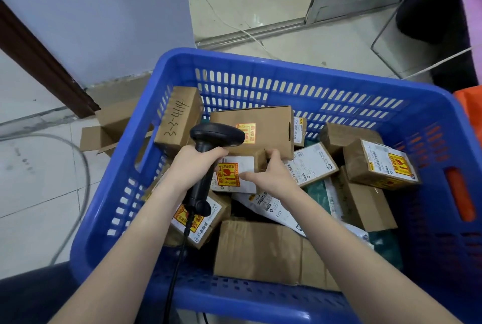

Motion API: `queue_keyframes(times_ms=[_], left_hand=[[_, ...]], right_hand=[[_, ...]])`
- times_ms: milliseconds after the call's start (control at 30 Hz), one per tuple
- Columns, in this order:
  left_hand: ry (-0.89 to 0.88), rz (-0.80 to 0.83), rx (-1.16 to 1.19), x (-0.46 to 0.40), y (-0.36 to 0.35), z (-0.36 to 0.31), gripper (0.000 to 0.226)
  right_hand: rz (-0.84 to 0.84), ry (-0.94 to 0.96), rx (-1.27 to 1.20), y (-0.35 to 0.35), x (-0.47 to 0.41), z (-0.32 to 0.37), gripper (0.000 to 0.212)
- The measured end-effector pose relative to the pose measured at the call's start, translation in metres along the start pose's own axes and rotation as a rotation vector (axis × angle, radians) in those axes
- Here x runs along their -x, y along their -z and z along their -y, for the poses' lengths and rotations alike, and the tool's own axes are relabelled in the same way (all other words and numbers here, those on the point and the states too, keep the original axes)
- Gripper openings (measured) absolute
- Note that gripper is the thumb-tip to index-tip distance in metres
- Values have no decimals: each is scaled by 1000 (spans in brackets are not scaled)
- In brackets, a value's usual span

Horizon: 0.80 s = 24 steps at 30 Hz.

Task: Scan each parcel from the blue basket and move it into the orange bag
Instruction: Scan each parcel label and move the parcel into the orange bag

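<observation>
Left hand [191, 164] grips the black scanner [208, 162] by its handle. Right hand [271, 176] pinches a small labelled parcel [238, 173] (fragile sticker up) over the blue basket [260, 68]; orange bag [469, 100] lies far right.

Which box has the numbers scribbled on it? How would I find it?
Look in the big blue basket full of parcels, and go to its far left corner. A tall brown cardboard box leans there against the slotted wall, just above the black scanner held in the left hand. It alone has handwritten black numbers, 3-3-4114, instead of a printed label or a red-and-yellow sticker.
</observation>
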State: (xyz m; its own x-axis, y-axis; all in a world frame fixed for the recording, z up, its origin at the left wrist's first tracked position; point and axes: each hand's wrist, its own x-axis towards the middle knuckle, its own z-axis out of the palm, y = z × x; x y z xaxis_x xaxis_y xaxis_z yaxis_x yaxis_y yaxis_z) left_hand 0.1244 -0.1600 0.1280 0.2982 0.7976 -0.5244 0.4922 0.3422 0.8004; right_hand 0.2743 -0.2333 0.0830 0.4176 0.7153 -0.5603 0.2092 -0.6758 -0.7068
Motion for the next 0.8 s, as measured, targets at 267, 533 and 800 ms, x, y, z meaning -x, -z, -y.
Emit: queue_keyframes(times_ms=[267, 533, 800], left_hand=[[-102, 3, 8, 17, -2, -27, 10], [-306, -59, 27, 72, -10, -80, 7], [-421, -74, 206, 131, -33, -113, 12]], right_hand=[[-64, 142, 8, 38, 25, 23, 73], [-232, 133, -270, 106, 87, 54, 61], [-220, 210, -319, 142, 155, 41, 70]])
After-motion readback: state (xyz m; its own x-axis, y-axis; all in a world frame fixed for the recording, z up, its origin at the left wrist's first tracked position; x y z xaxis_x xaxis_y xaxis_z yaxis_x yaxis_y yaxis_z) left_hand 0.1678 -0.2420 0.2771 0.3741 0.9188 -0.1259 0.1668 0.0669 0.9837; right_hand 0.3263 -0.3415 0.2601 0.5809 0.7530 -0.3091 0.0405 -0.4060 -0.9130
